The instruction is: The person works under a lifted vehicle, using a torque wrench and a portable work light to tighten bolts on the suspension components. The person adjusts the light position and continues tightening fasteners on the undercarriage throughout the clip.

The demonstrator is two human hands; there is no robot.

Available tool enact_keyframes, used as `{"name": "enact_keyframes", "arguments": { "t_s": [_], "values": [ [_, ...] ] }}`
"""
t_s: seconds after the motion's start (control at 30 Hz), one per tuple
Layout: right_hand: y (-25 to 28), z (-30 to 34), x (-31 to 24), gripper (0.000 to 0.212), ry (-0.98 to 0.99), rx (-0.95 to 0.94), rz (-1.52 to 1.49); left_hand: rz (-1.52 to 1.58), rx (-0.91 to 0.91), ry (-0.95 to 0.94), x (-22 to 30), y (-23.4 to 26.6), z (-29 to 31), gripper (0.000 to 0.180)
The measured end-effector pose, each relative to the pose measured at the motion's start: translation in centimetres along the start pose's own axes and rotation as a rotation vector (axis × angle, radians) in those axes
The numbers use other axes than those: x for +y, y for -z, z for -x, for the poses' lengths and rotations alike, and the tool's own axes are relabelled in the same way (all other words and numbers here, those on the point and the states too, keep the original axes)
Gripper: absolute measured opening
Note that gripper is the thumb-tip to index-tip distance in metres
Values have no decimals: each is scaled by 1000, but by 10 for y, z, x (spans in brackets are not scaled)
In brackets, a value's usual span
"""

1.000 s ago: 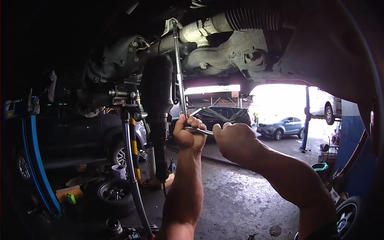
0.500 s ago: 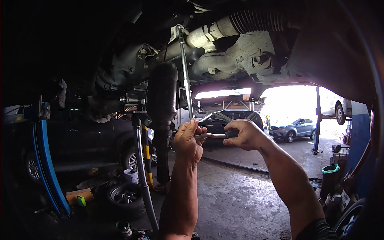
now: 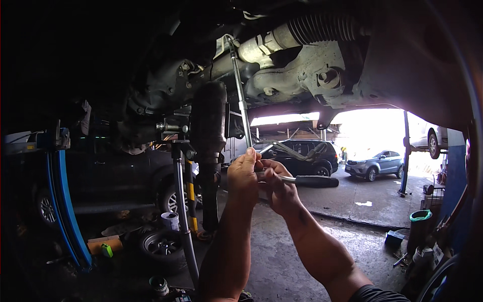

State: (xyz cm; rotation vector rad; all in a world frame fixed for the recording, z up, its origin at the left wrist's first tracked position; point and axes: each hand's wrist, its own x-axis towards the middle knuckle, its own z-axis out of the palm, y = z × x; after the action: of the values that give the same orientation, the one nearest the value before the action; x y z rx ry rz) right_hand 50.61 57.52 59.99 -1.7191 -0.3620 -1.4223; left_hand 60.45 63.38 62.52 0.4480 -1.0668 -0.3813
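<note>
Overhead, a long chrome extension bar (image 3: 239, 85) reaches up beside a ribbed rubber boot and metal housing under the raised vehicle. Its lower end runs into my left hand (image 3: 242, 173), whose fingers are closed around the joint with a ratchet wrench (image 3: 317, 181). The wrench's dark grip points right and is free of both hands. Close against the left, my right hand (image 3: 279, 187) has its fingers curled on the wrench's metal shank. The ratchet head is hidden by my fingers, and the bar's upper tip is hard to make out.
A dark cylindrical part (image 3: 208, 116) hangs left of the bar, near a grey support pole (image 3: 184, 216). A blue lift post (image 3: 65, 201) stands at left, by a wheel (image 3: 162, 244) on the floor. Parked cars (image 3: 376, 165) are behind; a bin (image 3: 420, 221) stands right.
My right hand has moved left from the wrench's dark grip to its shank, beside my left hand. The grip now shows uncovered. The view has shifted slightly.
</note>
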Motion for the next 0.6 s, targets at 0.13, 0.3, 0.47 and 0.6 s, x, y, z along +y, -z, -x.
{"name": "enact_keyframes", "arguments": {
  "t_s": [0.13,0.3,0.47,0.6],
  "values": [
    [-11,-18,-6,37,-222,21,-23,-50,-38,-42,5,7,-1,34],
    [-37,-20,-3,40,206,59,578,93,69,65,16,16,-12,31],
    [-30,-25,2,43,-247,125,-468,55,41,47,22,1,-1,32],
    [-34,-28,3,47,186,153,312,-206,89,5,30,-3,-3,33]
  ]
}}
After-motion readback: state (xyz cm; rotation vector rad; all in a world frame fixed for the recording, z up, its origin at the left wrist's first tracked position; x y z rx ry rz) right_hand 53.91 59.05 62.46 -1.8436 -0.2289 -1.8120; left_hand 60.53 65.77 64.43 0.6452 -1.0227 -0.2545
